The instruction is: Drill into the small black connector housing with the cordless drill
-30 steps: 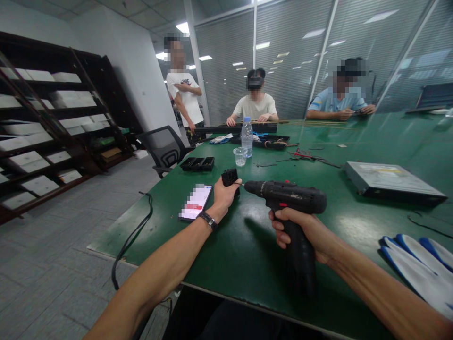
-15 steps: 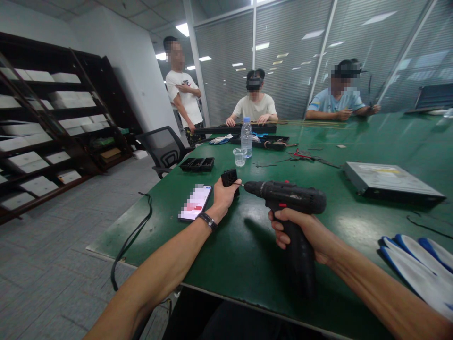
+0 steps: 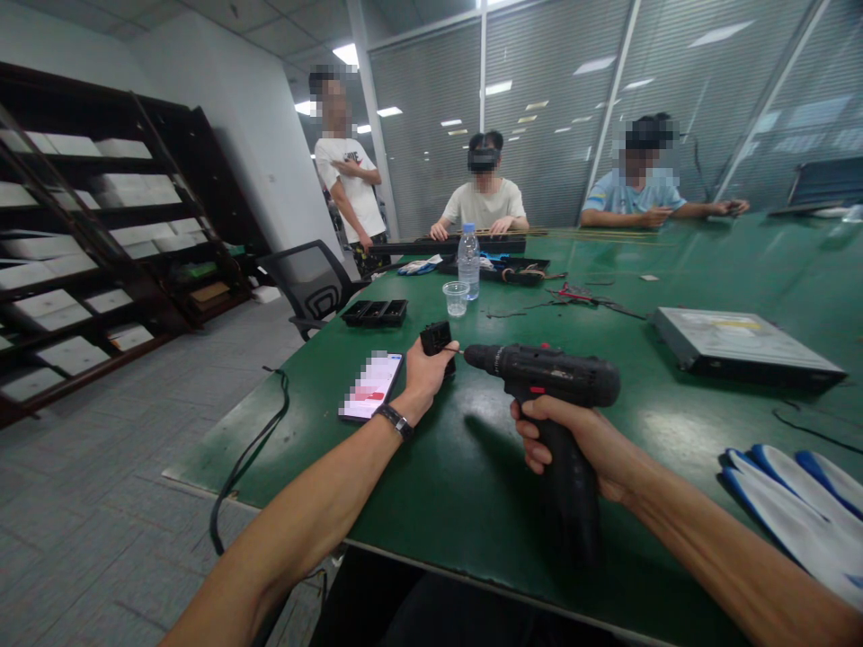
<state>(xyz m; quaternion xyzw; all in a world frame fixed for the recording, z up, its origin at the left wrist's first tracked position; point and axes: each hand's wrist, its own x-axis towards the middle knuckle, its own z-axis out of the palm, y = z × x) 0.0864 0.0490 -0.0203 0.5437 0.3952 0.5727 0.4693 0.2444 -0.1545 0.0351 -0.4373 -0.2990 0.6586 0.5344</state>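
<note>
My right hand (image 3: 563,440) is wrapped round the grip of a black cordless drill (image 3: 559,373), which points left above the green table. The drill's thin bit reaches a small black plastic block (image 3: 437,339). My left hand (image 3: 430,373) is closed round that block near the table top, thumb close to the bit's tip. Whether the tip sits in a screw or a hole is too small to tell. Beside my left wrist lies a phone (image 3: 372,388) with its screen lit.
A clear plastic cup (image 3: 456,298) and a water bottle (image 3: 468,262) stand ahead. Left of them is a black compartment tray (image 3: 375,313). On the right lie a flat metal device (image 3: 748,346) and white-blue gloves (image 3: 796,512). Several people are across the table.
My hands, the drill and the black block hold almost the same place. Across the table, the person on the right has lowered an outstretched hand towards the table.
</note>
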